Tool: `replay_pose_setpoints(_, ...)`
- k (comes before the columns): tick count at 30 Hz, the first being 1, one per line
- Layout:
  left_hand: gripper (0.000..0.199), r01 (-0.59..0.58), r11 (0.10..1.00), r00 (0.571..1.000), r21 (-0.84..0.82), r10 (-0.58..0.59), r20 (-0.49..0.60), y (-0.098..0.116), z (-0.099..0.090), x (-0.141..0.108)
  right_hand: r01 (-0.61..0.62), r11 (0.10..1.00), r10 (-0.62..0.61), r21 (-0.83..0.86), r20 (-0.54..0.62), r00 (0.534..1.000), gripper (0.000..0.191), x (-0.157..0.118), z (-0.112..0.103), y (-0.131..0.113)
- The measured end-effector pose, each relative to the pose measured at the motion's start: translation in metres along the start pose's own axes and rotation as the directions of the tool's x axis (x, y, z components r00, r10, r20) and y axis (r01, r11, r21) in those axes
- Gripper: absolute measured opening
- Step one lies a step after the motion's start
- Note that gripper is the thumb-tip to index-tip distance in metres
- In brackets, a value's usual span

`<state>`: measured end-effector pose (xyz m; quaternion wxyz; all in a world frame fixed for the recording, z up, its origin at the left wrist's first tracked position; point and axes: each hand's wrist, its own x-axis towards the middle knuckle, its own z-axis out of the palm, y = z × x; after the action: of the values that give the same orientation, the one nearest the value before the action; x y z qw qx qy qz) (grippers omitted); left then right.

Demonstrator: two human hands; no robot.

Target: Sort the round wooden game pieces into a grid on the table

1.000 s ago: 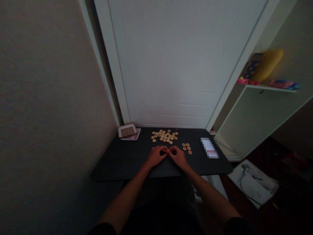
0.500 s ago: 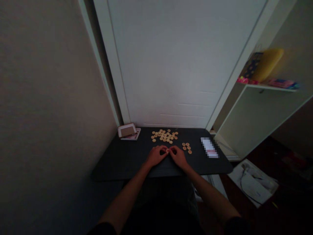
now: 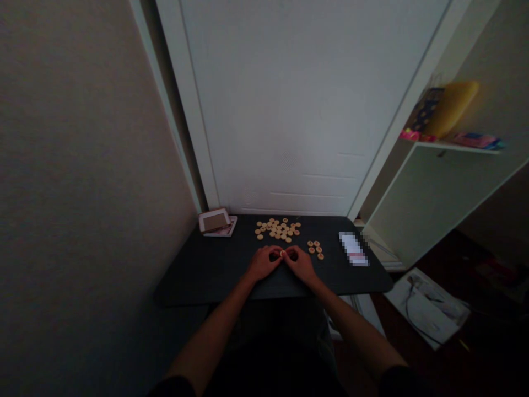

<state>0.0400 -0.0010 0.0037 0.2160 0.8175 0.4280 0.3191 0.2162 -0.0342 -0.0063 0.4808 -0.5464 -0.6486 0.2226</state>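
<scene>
Both hands meet over the middle of the dark table (image 3: 198, 278). A small round wooden game piece (image 3: 282, 253), like a xiangqi piece, is pinched between them. My left hand (image 3: 263, 262) grips its left side with thumb and fingertips. On the other side my right hand (image 3: 301, 264) holds it the same way. Its marking is too small to read. Beyond the hands lies a loose spread of similar pieces (image 3: 278, 236). To the right of my right hand, several marked pieces (image 3: 319, 250) sit in a small group.
An open shallow box (image 3: 219, 232) with its parts stacked lies at the table's back left. A phone (image 3: 353, 248), partly pixelated, lies on the right. The white door (image 3: 285, 110) rises behind the table. A cabinet (image 3: 438, 193) stands right, with white items (image 3: 430, 309) on the floor.
The fingers have shifted slightly around the piece, whose visible face has turned a little. The other pieces lie as before.
</scene>
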Motion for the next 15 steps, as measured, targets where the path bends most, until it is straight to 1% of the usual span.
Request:
replay_pose_setpoints(10,0.025,-0.030,1.000,1.000,-0.007,0.030,0.010,-0.0003,-0.0002,-0.0010,-0.015,1.000,0.015,-0.001,-0.009,1.000,0.023,0.0012,0.0023,0.0066)
replay_pose_setpoints(15,0.026,-0.012,1.000,1.000,-0.023,0.012,0.011,0.0041,-0.0018,-0.0012,0.003,1.000,-0.003,-0.023,-0.007,1.000,0.022,0.0023,0.0016,0.0073)
